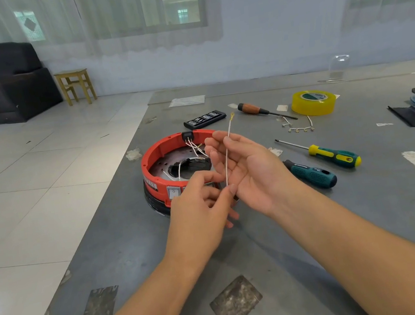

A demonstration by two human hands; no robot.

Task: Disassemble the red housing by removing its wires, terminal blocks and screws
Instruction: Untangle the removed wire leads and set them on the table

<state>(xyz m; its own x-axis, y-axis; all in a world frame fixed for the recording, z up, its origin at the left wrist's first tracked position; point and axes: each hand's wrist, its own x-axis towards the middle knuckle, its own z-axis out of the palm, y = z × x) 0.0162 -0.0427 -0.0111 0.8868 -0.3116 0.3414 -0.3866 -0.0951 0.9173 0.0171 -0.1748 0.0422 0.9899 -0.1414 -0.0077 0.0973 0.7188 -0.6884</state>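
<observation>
The round red housing (pixel 161 151) sits on the grey table (pixel 134 252), with white wires (pixel 195 147) running from a black terminal block (pixel 187 135) on its far rim. In front of it, my left hand (pixel 199 208) pinches the lower end of a loose white wire (pixel 227 154) that stands upright, a yellow ring terminal at its top. My right hand (pixel 247 170) is behind the wire, palm toward me, its fingertips touching the wire near the upper part.
Right of the housing lie a yellow-green screwdriver (pixel 332 154), a dark teal driver handle (pixel 312 174), a wooden-handled screwdriver (pixel 259 110), removed wires (pixel 298 127), a yellow tape roll (pixel 313 102) and a black bit case (pixel 205 119). The table's left edge drops to the tiled floor.
</observation>
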